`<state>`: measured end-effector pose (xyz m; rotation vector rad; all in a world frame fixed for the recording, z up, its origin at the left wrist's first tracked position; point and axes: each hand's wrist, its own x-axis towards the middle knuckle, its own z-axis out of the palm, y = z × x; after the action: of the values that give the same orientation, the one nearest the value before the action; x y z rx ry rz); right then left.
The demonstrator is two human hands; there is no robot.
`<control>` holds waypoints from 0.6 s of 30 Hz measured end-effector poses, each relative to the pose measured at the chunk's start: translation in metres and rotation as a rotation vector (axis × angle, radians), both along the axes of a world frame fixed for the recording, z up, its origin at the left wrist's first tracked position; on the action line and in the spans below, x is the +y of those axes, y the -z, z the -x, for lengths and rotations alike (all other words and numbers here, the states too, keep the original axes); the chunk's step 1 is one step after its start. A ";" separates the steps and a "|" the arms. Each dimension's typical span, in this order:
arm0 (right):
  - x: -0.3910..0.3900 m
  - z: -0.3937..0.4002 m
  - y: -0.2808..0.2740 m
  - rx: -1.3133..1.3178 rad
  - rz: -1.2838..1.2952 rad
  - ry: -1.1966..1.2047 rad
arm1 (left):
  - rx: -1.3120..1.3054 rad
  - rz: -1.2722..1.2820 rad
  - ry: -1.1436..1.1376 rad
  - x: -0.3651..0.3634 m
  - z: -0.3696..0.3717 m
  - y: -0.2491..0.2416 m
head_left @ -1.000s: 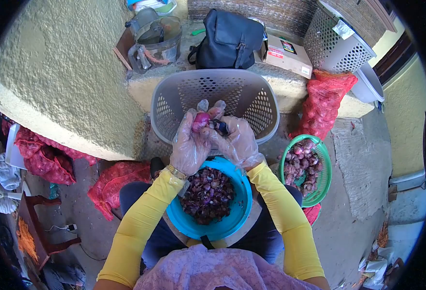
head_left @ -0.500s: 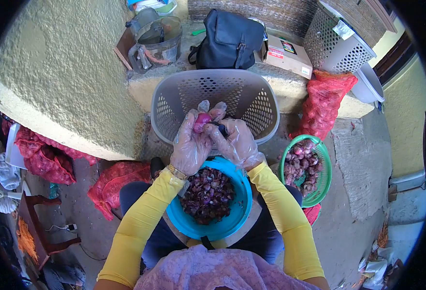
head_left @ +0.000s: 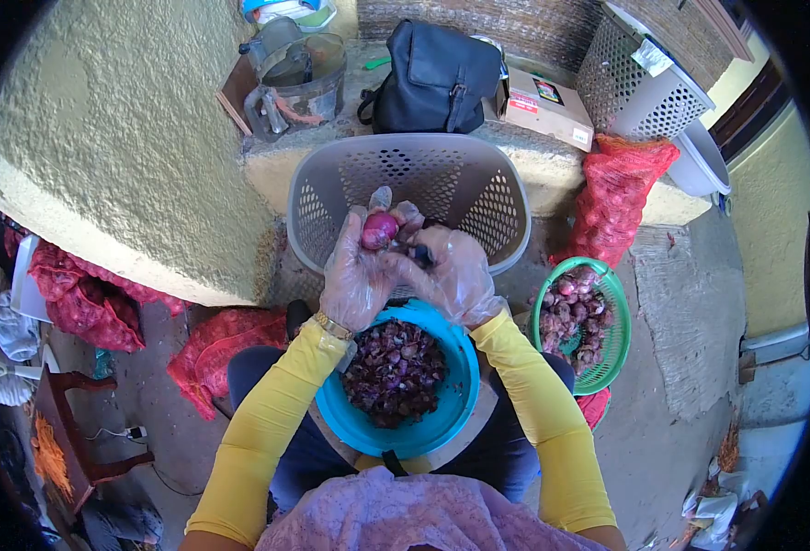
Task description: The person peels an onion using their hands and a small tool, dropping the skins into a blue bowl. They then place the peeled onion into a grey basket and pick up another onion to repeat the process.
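Note:
In my left hand (head_left: 357, 271), gloved in clear plastic, a shiny purple-red onion (head_left: 380, 230) is gripped between curled fingers. My right hand (head_left: 456, 275), gloved the same way, is closed beside it on a small black-handled tool (head_left: 421, 255); its working end is hidden. Both hands are close together over the near rim of a grey perforated basket (head_left: 305, 165). Below them, between my knees, a blue basin (head_left: 464, 390) holds a heap of dark onion skins (head_left: 394, 372).
At right, a green basket (head_left: 620, 344) holds several onions, with a red mesh sack (head_left: 614, 197) behind it. More red sacks (head_left: 230, 354) lie at left. A black backpack (head_left: 443, 78) and a cardboard box (head_left: 547, 106) rest on the ledge beyond.
The onion has turned in my left hand and shows more of its smooth side. My right hand has shifted slightly back from it, with the black-handled tool still gripped.

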<state>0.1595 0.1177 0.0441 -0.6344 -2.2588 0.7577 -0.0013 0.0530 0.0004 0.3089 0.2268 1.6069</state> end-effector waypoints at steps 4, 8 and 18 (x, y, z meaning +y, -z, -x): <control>0.000 0.004 0.003 0.027 0.114 0.111 | 0.057 -0.076 0.038 0.001 0.003 0.000; -0.005 0.008 0.001 0.062 0.191 0.123 | -0.021 -0.064 0.011 0.002 0.002 0.003; 0.000 0.008 0.007 0.018 0.226 0.043 | 0.002 -0.077 -0.033 0.001 -0.007 -0.004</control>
<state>0.1513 0.1179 0.0375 -0.7760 -2.1534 1.0024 0.0054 0.0540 0.0046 0.3679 0.1723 1.6504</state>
